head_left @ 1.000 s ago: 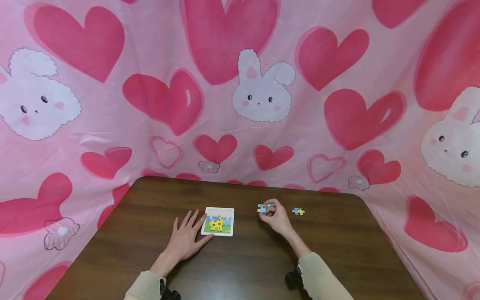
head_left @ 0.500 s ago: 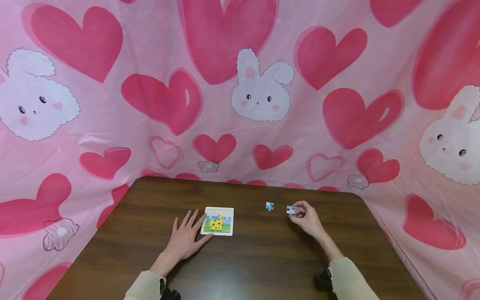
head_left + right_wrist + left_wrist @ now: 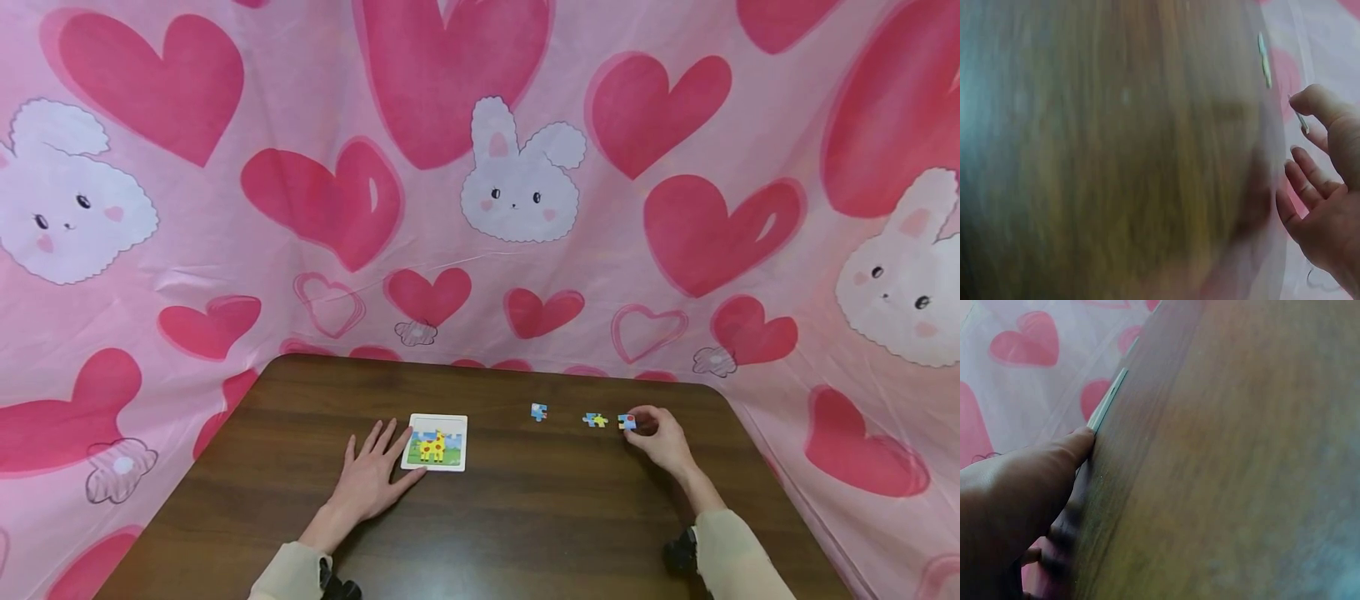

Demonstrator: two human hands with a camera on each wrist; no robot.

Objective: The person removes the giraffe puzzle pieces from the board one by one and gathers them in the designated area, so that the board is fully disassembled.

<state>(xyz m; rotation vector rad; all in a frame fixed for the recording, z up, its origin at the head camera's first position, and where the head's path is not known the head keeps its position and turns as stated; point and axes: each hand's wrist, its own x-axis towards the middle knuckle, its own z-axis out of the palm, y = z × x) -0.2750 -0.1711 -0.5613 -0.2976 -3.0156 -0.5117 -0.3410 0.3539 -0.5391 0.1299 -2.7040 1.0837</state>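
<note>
In the head view, the person's left hand [image 3: 366, 485] lies with its fingers spread and straight, index fingertip and thumb touching the left side and lower edge of a square white puzzle tray [image 3: 448, 422] on the dark brown wood-grain worktop [image 3: 487, 525]; inside the tray is a partly filled picture of a yellow giraffe with red spots on green ground, jagged along its top, with a bare pale strip above; well over to the right, the right hand [image 3: 665, 442] pinches a small blue jigsaw piece with a red patch [image 3: 627, 422] between thumb and finger; just beside it, on the side nearer the tray, lies a blue-and-yellow jigsaw piece [image 3: 596, 420]; farther along, between that one and the tray, lies a pale-blue-and-white jigsaw piece [image 3: 539, 412]; pale beige sleeves [image 3: 288, 573] cover both forearms, and a pink cloth printed with hearts and white rabbits [image 3: 307, 75] hangs behind; in the left wrist view, the thumb meets the tray's thin pale edge, seen nearly side-on; in the right wrist view, the pinched piece shows as a sliver, tilted and raised off the worktop, the other fingers loosely bent.
</note>
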